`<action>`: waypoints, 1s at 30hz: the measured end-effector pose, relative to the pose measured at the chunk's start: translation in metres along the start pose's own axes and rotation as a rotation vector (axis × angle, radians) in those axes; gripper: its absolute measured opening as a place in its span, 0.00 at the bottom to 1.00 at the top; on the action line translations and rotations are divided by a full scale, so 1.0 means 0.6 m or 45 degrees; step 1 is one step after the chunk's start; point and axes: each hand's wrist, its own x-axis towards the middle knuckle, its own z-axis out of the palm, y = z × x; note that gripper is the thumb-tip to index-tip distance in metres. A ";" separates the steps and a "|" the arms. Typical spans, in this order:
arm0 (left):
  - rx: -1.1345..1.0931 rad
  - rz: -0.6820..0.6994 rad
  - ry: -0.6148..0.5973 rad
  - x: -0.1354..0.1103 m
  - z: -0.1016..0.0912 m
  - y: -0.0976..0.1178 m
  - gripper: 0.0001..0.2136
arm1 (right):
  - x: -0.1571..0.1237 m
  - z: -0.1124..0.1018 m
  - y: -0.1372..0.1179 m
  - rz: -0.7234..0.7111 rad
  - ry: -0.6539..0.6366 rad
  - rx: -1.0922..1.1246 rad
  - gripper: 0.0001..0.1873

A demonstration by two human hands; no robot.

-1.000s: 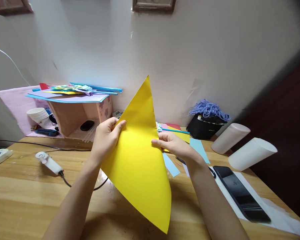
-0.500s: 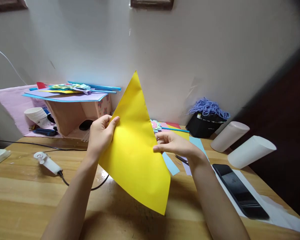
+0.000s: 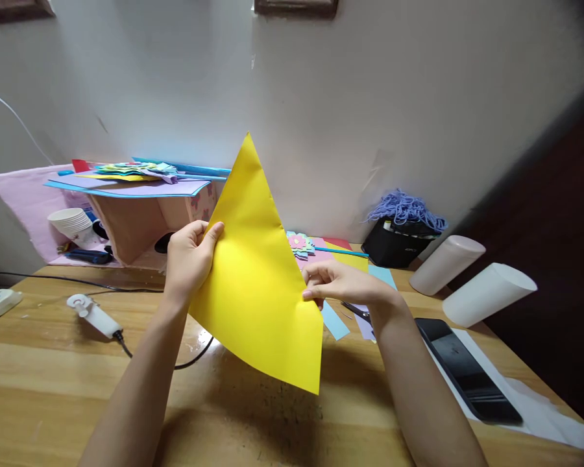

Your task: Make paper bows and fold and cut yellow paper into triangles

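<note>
A sheet of yellow paper (image 3: 257, 285) is held up above the wooden table, one pointed corner upward and the wider part below. My left hand (image 3: 191, 259) pinches its left edge, thumb on the near face and fingers behind. At the right edge, lower down, my right hand (image 3: 338, 283) grips the sheet between thumb and curled fingers. Behind the right hand lie a paper flower (image 3: 300, 244) with a blue stick, a pale blue paper strip (image 3: 335, 321) and dark scissors (image 3: 357, 312), partly hidden.
A pink box (image 3: 136, 224) stands back left, topped with purple paper (image 3: 126, 188). A white glue gun (image 3: 95, 316) with a black cord lies on the left. To the right are a black holder (image 3: 399, 243) with purple yarn, two white rolls (image 3: 489, 294) and a phone (image 3: 470, 370).
The yellow paper has shifted slightly left, its lower corner rising. My right hand has slid down along the right edge, and more of the paper flower shows.
</note>
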 end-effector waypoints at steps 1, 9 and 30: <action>-0.003 -0.003 0.004 0.000 0.000 0.000 0.13 | 0.000 0.000 0.000 0.011 -0.003 -0.014 0.09; -0.043 -0.028 -0.008 0.002 0.003 -0.002 0.13 | -0.005 -0.008 0.009 0.077 -0.048 0.026 0.15; -0.041 -0.167 -0.563 -0.005 0.017 0.005 0.15 | 0.020 0.014 0.005 0.033 0.021 0.025 0.16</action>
